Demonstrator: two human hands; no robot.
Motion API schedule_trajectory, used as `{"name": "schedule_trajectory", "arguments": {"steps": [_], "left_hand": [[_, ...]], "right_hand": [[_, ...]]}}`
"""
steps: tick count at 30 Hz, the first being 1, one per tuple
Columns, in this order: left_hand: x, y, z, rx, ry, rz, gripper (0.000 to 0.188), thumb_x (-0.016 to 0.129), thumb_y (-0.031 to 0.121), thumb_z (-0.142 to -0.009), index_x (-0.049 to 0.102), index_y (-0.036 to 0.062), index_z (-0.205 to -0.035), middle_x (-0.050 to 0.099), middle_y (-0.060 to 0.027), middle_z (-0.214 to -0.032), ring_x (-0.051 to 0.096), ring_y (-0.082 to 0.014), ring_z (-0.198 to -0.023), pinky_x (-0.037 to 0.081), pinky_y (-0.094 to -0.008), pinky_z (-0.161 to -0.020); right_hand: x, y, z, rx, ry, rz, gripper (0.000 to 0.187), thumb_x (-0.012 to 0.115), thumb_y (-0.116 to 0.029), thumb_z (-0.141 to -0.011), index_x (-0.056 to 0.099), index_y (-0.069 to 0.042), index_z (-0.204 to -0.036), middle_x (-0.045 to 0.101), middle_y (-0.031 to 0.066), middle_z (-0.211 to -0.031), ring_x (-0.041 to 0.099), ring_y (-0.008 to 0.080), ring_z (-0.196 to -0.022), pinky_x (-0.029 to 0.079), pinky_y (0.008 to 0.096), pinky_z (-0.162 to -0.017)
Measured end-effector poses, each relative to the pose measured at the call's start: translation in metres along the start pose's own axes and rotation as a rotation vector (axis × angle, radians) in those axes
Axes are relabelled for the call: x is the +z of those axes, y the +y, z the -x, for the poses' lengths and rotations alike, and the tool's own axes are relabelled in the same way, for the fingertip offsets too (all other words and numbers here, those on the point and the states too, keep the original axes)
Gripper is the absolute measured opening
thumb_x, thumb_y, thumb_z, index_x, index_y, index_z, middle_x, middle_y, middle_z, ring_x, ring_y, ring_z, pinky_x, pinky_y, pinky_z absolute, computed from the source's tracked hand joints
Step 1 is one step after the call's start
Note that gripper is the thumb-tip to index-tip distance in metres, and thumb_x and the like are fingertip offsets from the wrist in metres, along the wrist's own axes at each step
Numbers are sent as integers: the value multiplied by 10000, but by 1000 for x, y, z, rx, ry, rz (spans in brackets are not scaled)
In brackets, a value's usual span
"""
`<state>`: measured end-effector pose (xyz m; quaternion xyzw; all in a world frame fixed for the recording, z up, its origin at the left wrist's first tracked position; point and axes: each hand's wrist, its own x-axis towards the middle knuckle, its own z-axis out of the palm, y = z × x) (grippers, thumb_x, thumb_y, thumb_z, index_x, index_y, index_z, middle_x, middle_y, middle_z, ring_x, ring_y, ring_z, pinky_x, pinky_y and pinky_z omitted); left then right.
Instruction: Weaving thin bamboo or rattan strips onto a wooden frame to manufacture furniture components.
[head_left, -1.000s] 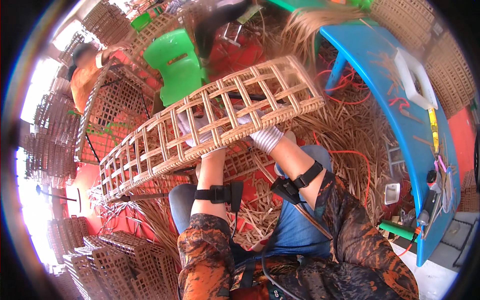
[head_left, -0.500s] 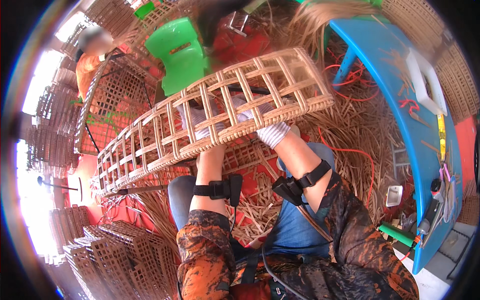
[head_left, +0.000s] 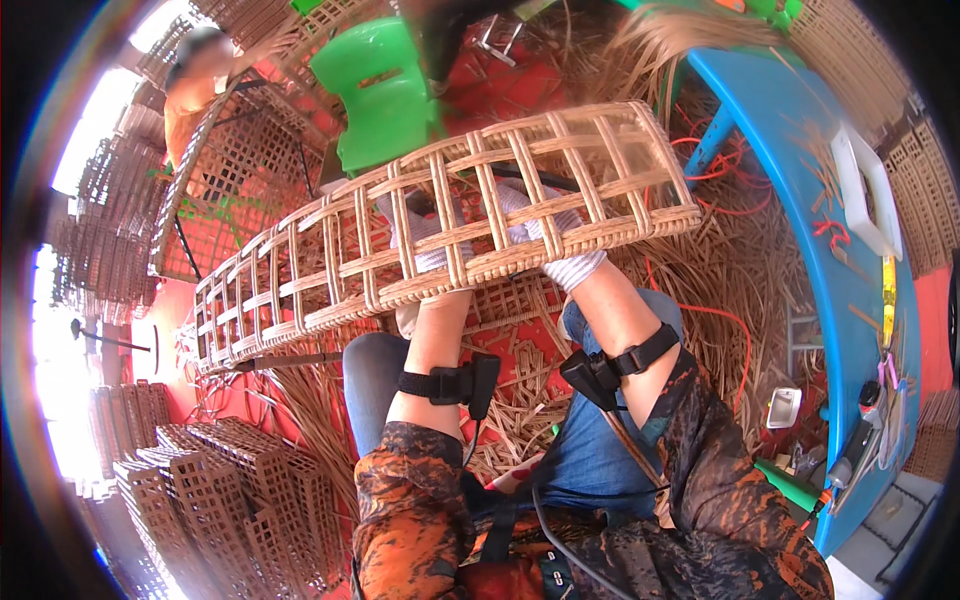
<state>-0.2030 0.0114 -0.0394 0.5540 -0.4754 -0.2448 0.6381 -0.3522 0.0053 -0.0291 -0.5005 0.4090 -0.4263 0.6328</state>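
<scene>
A long tan wicker lattice point(head_left: 452, 260) stretches across my lap, its right end higher than its left. My left hand point(head_left: 432, 238), in a pale striped knit glove, is behind the lattice and shows through its openings. My right hand point(head_left: 545, 222), gloved the same way, is beside it, also behind the near braided edge. The woven strands cover most of the fingers, so their grip is hidden. A dark rod point(head_left: 550, 180) shows behind the lattice by my right hand. Black straps with small boxes circle both forearms.
A blue table point(head_left: 790, 130) at right carries a white tray point(head_left: 862, 190), a yellow-handled tool point(head_left: 888, 290) and other hand tools. A green chair point(head_left: 385, 95) stands ahead. Stacked woven panels point(head_left: 230, 500) fill the lower left; another person point(head_left: 190, 110) is upper left. Loose strips litter the red floor.
The view has shifted, so the lattice's right end, my hands, the chair and the table appear farther right. Both hands stay behind the lattice.
</scene>
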Motion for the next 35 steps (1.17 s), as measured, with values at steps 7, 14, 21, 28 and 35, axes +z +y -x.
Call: {"name": "schedule_trajectory", "arguments": {"steps": [7, 14, 21, 28, 35], "left_hand": [[-7, 1, 5, -47, -20, 51, 300, 620, 61, -821, 553, 11, -1109, 583, -80, -1005, 568, -184, -897, 472, -304, -801], [-12, 9, 6, -103, -62, 118, 315, 626, 67, -815, 549, 12, -1115, 579, -82, -1008, 565, -185, -894, 469, -308, -807], [-22, 1, 8, -168, -72, 223, 330, 632, 72, -808, 545, 12, -1120, 575, -84, -1011, 563, -186, -890, 466, -311, -814], [-14, 13, -3, -358, -176, 414, 430, 602, -13, -827, 516, -10, -1248, 610, -80, -1045, 574, -143, -905, 479, -267, -807], [-63, -27, -6, -124, -413, 567, 407, 611, 91, -876, 519, 13, -1265, 586, -102, -1180, 565, -184, -1044, 468, -309, -890]], "right_hand": [[0, 3, -5, 60, 1, -101, 275, 525, -260, -934, 574, -68, -1125, 634, 36, -929, 598, 157, -816, 505, 306, -720], [-3, 1, -9, 104, 31, -174, 275, 520, -253, -939, 571, -71, -1138, 637, 35, -939, 601, 160, -821, 506, 304, -723], [3, 9, -15, 155, 43, -267, 275, 516, -246, -943, 569, -73, -1150, 640, 33, -949, 605, 163, -827, 507, 301, -725], [-7, 8, -13, 143, 81, -250, 279, 533, -245, -927, 565, -75, -1146, 636, 38, -944, 604, 167, -824, 506, 308, -725], [11, 4, -19, 111, 44, -235, 286, 559, -246, -904, 560, -76, -1134, 629, 45, -932, 602, 171, -818, 505, 318, -724]]}}
